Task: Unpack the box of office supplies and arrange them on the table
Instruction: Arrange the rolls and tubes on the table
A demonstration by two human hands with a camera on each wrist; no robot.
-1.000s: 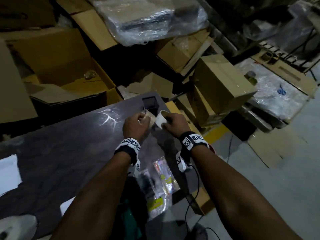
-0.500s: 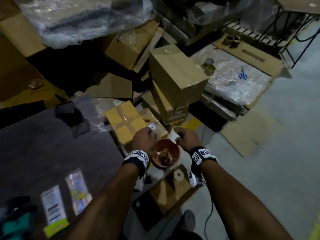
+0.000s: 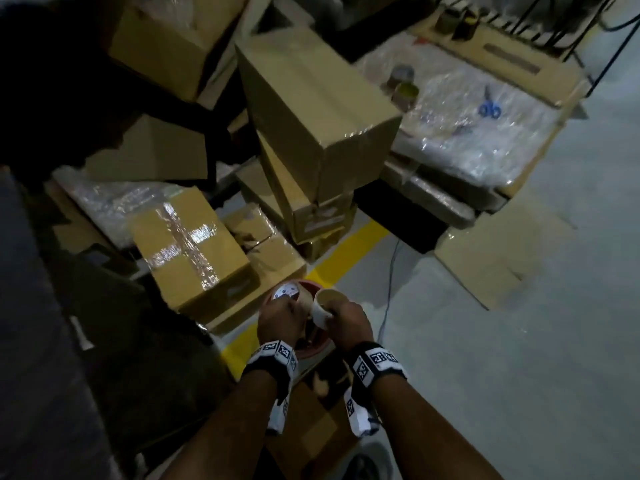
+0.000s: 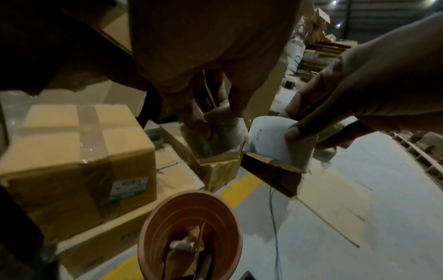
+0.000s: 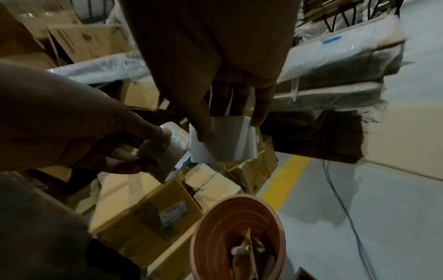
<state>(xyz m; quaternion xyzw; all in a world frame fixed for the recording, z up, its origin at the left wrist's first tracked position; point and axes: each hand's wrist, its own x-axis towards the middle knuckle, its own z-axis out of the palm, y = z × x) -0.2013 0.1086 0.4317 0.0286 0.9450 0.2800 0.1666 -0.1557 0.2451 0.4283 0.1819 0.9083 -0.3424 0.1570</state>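
Cardboard boxes (image 3: 194, 251) sit far left on the floor. Beside them, the left hand (image 3: 280, 318) pinches a plastic-wrapped packet (image 4: 215, 136) between thumb and fingers; the right hand (image 3: 348, 323) grips a curled white paper sleeve (image 5: 223, 140). Both hover just above a brown bucket (image 4: 191, 235).
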